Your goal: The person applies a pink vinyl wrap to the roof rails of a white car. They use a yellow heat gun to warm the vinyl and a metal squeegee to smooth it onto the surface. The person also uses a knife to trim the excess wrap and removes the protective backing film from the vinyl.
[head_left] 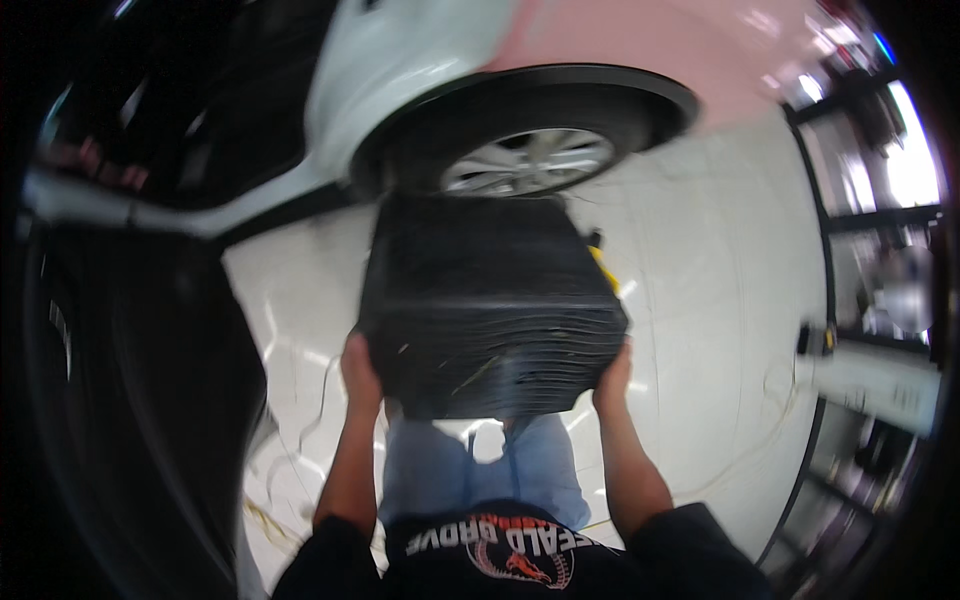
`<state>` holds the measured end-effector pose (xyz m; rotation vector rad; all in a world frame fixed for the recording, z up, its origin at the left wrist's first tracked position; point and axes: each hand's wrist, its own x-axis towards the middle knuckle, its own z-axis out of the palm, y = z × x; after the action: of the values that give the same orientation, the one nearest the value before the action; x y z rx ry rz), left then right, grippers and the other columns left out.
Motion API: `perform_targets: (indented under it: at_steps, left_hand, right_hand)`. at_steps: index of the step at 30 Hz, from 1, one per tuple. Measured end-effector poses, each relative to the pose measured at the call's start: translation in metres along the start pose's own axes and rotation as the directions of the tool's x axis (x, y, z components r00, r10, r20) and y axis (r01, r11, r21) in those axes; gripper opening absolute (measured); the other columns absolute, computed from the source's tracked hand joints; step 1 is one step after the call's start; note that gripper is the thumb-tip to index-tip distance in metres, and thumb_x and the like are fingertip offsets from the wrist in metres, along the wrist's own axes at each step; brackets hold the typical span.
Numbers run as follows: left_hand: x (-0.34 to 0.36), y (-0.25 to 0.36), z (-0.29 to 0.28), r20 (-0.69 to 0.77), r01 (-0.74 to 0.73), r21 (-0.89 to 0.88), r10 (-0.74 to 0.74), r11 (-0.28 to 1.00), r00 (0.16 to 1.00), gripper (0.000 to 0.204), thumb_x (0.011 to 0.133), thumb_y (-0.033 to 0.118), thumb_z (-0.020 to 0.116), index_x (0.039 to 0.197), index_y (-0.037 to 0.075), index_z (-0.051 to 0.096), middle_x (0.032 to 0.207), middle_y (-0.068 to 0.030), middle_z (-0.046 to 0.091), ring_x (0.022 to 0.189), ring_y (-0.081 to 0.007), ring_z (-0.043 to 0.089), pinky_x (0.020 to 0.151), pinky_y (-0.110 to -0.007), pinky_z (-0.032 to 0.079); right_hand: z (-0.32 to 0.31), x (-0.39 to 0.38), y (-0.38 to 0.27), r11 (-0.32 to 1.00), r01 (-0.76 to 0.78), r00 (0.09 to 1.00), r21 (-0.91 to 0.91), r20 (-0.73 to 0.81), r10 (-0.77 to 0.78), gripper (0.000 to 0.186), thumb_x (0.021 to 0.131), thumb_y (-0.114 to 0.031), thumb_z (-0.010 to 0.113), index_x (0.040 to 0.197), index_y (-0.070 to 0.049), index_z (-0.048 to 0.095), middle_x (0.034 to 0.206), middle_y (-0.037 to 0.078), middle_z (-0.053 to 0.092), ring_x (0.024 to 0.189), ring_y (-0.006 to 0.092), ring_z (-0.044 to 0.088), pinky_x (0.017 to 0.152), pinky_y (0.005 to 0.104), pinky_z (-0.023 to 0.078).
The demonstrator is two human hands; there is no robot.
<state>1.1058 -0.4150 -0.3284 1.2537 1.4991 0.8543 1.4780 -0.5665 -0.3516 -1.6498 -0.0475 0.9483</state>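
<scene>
A black ridged car floor mat [490,280] is held out in front of me at about waist height, its grooved part nearest my body. My left hand [362,372] grips its left edge, and my right hand [613,375] has hold of the right edge. Only the thumb sides of both hands show; the other fingers are hidden under the mat. A few pale, straw-like bits lie on the grooves. Past the mat's far edge is a car wheel [530,160] with silver spokes, partly covered by the mat.
The car body [420,60], white and pink, fills the far side. Its dark open door [140,350] stands close on my left. Something yellow [604,268] shows on the white floor [720,300] behind the mat. Cords [740,462] trail across the floor. Dark-framed shelving [835,240] lines the right.
</scene>
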Motion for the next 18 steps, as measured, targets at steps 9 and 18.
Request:
perform_targets:
  at_steps: [9,18]
  left_hand:
    - [0.006,-0.028,-0.049,-0.232,0.276,-0.552,-0.463,0.786,0.855,0.057,0.098,0.046,0.049,0.125,-0.003,0.057,0.108,-0.0187,0.068,0.087,-0.0315,0.066,0.08,-0.044,0.052]
    - [0.129,-0.146,-0.09,0.034,0.362,-0.309,-0.37,0.88,0.929,0.078,0.099,0.061,0.033,0.144,-0.002,0.037,0.142,-0.0168,0.047,0.127,-0.0304,0.049,0.109,-0.038,0.037]
  right_hand:
    - [0.075,0.035,0.044,0.928,0.0,0.993,-0.373,0.111,0.045,0.064,0.099,-0.056,0.032,0.119,-0.002,0.06,0.11,0.028,0.063,0.111,0.0428,0.058,0.096,0.0444,0.043]
    - [0.187,0.084,0.11,0.779,0.128,0.934,-0.613,0.339,0.113,0.07,0.097,-0.059,0.039,0.127,0.002,0.053,0.124,0.032,0.056,0.119,0.0453,0.053,0.101,0.0476,0.041]
